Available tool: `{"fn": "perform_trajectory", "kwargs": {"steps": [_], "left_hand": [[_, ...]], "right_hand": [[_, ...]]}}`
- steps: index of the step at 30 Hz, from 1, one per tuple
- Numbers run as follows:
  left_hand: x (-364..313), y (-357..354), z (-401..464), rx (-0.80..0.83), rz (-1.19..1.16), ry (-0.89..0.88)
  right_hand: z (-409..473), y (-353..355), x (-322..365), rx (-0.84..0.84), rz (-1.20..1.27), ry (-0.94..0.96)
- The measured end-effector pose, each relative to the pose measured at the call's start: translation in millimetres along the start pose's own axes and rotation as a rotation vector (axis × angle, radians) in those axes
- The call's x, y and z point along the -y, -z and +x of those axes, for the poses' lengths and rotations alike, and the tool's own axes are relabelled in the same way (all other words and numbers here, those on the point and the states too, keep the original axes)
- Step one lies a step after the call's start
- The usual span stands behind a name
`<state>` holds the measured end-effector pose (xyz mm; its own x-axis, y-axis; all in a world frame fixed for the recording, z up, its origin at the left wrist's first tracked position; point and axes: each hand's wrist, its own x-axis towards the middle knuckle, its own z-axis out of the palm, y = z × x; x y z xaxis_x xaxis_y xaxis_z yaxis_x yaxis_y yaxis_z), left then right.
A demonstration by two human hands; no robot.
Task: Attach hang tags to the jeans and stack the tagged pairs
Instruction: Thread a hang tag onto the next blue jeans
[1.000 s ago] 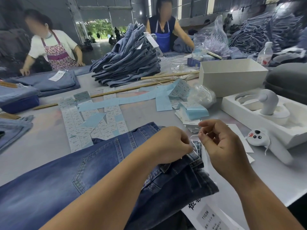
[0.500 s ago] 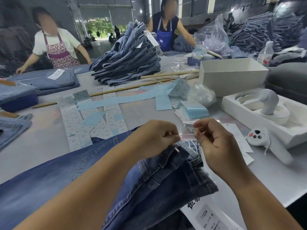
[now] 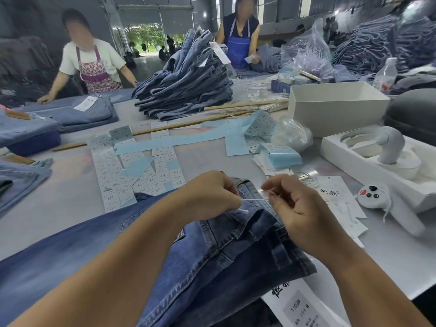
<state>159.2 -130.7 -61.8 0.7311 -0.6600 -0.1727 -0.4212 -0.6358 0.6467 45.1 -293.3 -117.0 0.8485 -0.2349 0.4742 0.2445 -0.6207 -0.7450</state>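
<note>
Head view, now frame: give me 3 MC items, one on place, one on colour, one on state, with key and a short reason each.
1. Where does the open white box stand?
A. far right of the table
B. on the jeans stack
C. under the table

2. What colour is the paper backing strip lying across the table?
A. red
B. light blue
C. black

3. What are the left hand and right hand doing?
A. lying flat and open
B. pinching a thin thread taut between them
C. lifting the stack

Key: 1 A, it stands beside the grey case at the right. 2 B, pale blue against the grey table. 3 B, the thread spans both fingertips above the jeans waistband.
</note>
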Motion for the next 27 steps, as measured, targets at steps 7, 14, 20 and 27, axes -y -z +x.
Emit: {"fn": "perform_trajectory", "kwargs": {"steps": [7,14,20,27], "left_hand": [[-3,4,4,-0.114,-0.071,-0.046],[-14,-22,6,-0.009,-0.107,-0.246],[-22,-36,6,-0.103,-0.222,-0.339],[-24,-38,12,-0.085,-0.288,-0.232]], "right_hand": [[2,-1,3,-0.056,0.035,-0.025],[7,2,5,-0.162,0.238,-0.048],[7,5,6,-0.173,0.377,-0.047],[0,2,-8,-0.159,0.465,-0.102]]}}
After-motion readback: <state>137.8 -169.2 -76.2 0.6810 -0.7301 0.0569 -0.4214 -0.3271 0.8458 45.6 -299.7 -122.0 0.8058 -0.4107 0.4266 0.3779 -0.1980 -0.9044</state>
